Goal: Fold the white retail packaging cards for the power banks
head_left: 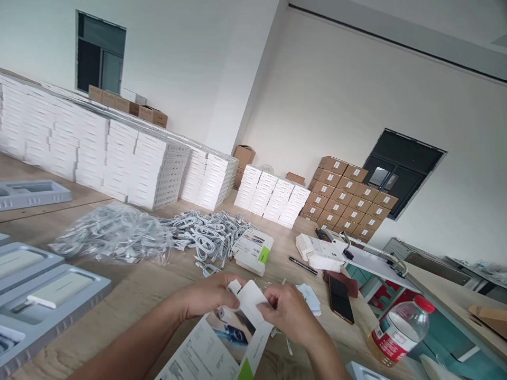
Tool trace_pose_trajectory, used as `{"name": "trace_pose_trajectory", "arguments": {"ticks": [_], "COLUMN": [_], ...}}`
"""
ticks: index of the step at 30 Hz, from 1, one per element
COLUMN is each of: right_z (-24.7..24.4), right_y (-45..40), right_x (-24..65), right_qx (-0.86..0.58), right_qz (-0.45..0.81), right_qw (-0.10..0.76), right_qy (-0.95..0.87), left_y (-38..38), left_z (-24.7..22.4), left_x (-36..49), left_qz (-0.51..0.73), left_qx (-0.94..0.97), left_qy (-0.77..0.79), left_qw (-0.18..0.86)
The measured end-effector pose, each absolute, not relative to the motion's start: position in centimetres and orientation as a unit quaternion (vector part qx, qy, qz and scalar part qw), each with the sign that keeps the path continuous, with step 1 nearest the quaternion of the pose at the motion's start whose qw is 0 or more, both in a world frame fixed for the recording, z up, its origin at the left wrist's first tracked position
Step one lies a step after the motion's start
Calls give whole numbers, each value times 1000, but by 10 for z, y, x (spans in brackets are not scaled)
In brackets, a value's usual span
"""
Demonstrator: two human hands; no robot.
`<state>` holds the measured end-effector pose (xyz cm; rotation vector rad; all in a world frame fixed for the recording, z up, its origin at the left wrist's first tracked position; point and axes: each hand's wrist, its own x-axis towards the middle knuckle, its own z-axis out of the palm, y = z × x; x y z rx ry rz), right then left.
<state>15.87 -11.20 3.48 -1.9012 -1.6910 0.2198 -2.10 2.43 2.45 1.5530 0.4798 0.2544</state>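
A printed white cardboard box (202, 345) with a green corner and a picture on its face lies at the bottom middle, its far end flaps raised. My left hand (212, 295) grips the box's left end flap between thumb and fingers. On the other side, my right hand (287, 311) pinches the right edge of the raised white flap. Just beyond the hands rests another printed box (253, 250), also with a green patch. Behind it is a heap of white coiled cables (209, 232). The lower part of the held box runs out of view.
Grey trays (93, 293) with white devices stand at left, beside a plastic bag of cables (119, 232). White box stacks (146, 169) line the back. At right are a pen (303, 265), flat cartons (319, 250), a phone (340, 298) and a bottle (400, 330).
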Motion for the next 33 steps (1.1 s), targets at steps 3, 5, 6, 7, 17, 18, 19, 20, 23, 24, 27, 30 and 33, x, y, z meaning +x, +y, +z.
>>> {"name": "trace_pose_trajectory", "arguments": {"ticks": [3, 5, 6, 7, 17, 18, 19, 20, 23, 24, 27, 30, 33], "right_z": [36, 33, 29, 26, 6, 8, 10, 12, 18, 20, 23, 22, 18], "right_y": [-112, -113, -112, -112, -110, -111, -112, -112, -114, -114, -112, -107, -104], "right_x": [159, 165, 168, 172, 171, 172, 174, 175, 179, 179, 178, 176, 178], "right_qx": [-709, -667, -634, -602, -603, -605, -609, -613, -610, -607, -618, -669, -719], "right_qz": [115, 260, 340, 409, 510, 505, 497, 489, 474, 469, 433, 342, 245], "right_qw": [304, 354, 387, 422, 410, 400, 394, 391, 384, 381, 351, 277, 246], "right_qy": [-626, -602, -576, -540, -456, -467, -475, -482, -506, -516, -554, -599, -602], "left_y": [29, 32, 33, 34, 31, 30, 29, 29, 28, 28, 28, 28, 26], "left_z": [21, 21, 22, 22, 24, 23, 23, 23, 23, 23, 21, 18, 13], "left_x": [-23, -24, -25, -26, -27, -26, -25, -25, -25, -25, -26, -26, -22], "left_qz": [99, 87, 81, 76, 44, 46, 48, 53, 64, 61, 52, 52, 32], "left_qx": [701, 698, 693, 685, 688, 687, 685, 680, 662, 658, 656, 651, 655], "left_qy": [200, 179, 165, 157, 152, 153, 151, 149, 141, 137, 129, 122, 112], "left_qw": [677, 688, 697, 707, 708, 709, 711, 716, 734, 738, 742, 747, 746]}}
